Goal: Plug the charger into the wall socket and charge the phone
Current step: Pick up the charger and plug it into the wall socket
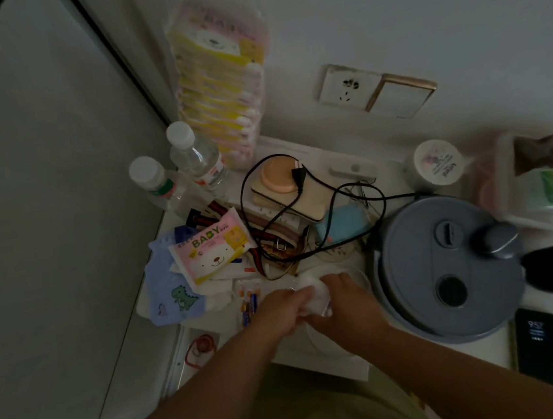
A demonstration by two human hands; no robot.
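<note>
Charger (315, 295), a white bundle, sits pinched between your left hand (280, 308) and right hand (342, 296) at the front edge of the nightstand (321, 358); you appear to be freeing it, nothing plugged yet. Next, carry it up to the wall socket (346, 89) above the back edge. Phone (537, 347) lies well apart, right of the grey kettle (445, 270). A black cable (299, 176) and wipes pack (213, 250) clutter the path.
</note>
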